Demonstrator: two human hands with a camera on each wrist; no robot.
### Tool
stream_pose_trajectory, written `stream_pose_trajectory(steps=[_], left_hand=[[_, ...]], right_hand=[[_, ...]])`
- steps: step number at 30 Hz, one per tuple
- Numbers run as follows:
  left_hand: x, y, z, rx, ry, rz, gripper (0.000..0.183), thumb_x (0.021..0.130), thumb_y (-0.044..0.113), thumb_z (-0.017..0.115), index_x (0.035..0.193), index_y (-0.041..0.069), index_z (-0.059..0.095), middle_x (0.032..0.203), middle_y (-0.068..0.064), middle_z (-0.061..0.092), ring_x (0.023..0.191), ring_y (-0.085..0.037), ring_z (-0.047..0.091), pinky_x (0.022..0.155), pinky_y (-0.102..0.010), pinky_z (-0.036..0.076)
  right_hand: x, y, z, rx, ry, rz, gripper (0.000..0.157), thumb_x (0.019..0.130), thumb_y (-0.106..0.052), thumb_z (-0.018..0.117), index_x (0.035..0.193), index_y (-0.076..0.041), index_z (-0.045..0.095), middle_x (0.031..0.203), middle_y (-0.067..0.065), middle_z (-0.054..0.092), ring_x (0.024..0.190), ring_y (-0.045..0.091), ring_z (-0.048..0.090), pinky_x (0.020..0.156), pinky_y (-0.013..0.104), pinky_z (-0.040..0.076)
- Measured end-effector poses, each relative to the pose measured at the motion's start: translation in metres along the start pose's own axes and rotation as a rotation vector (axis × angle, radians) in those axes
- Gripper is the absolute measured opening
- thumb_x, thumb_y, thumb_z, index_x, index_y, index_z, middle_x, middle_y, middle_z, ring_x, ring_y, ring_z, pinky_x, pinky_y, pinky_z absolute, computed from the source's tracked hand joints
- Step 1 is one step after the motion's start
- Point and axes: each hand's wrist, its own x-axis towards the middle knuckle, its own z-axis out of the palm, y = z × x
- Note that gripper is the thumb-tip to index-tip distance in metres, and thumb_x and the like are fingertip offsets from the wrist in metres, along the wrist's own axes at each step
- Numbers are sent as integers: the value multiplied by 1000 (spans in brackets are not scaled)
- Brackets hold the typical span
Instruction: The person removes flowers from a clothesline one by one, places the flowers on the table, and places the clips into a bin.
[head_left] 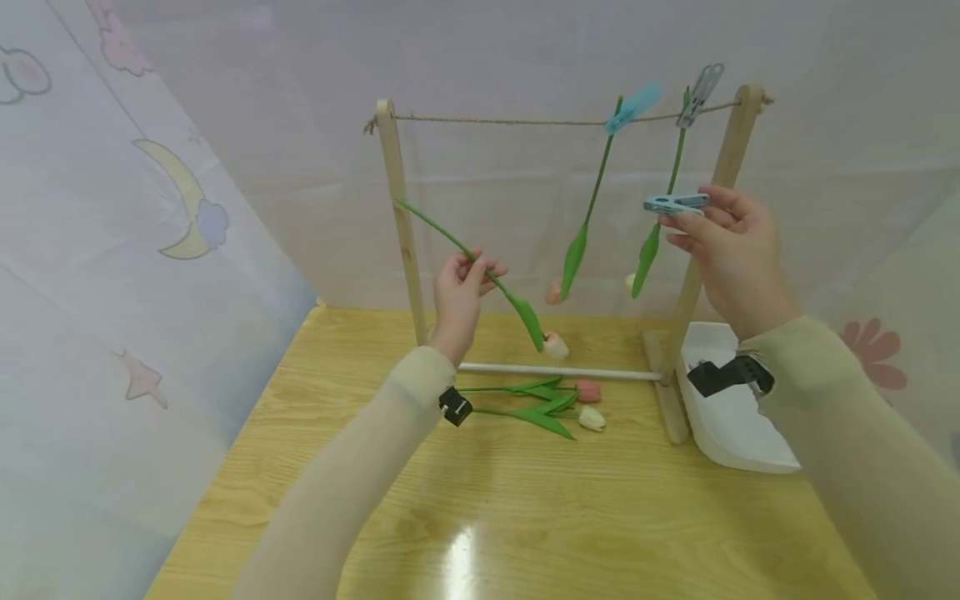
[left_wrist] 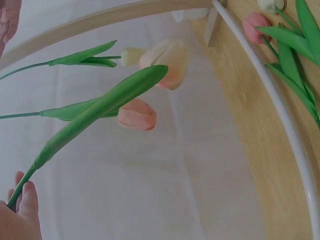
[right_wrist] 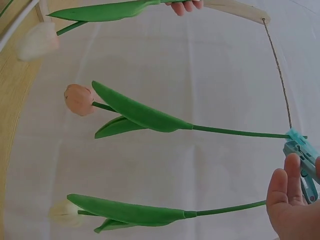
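My left hand (head_left: 459,302) pinches the green stem of a pale pink-white tulip (head_left: 555,346), its bloom hanging down to the right. In the left wrist view that tulip's leaf (left_wrist: 102,112) crosses in front of two hanging tulips. With thumb and fingers my right hand (head_left: 738,250) holds a light blue clothespin (head_left: 675,204), in front of the rack's right side. On the twine (head_left: 502,122), a blue clothespin (head_left: 633,108) clips a peach tulip (head_left: 555,292) upside down. A grey clothespin (head_left: 701,96) holds a cream tulip (head_left: 631,283) beside it.
The twine runs between two wooden posts (head_left: 405,233), joined low down by a white rod (head_left: 555,372). A pink tulip (head_left: 588,391) and a white tulip (head_left: 592,418) lie on the wooden table (head_left: 525,508). At the right stands a white container (head_left: 731,425).
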Motion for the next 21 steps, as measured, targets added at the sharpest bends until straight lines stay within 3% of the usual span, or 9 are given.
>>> stream_pose_trajectory(steps=[7, 14, 21], left_hand=[[-6, -10, -4, -87, 51, -31, 21, 101, 4, 48, 120, -6, 49, 101, -16, 62, 89, -17, 67, 91, -34, 54], [-9, -20, -13, -138, 94, -83, 19, 103, 1, 43, 120, -6, 47, 105, -19, 60, 107, -36, 62, 98, -39, 49], [-13, -29, -22, -194, 144, -152, 18, 103, 0, 39, 120, -6, 43, 102, -14, 57, 99, -24, 65, 102, -42, 45]], right_hand=[[-8, 5, -16, 6, 33, 6, 38, 85, 11, 66, 117, 4, 47, 99, 14, 68, 84, 21, 71, 70, 25, 58], [-14, 11, -30, 100, 46, -3, 35, 86, 15, 62, 116, 8, 45, 97, 16, 68, 82, 23, 71, 70, 25, 58], [-23, 19, -46, -15, 136, 25, 36, 85, 7, 69, 113, 1, 47, 95, 8, 71, 81, 16, 71, 65, 22, 57]])
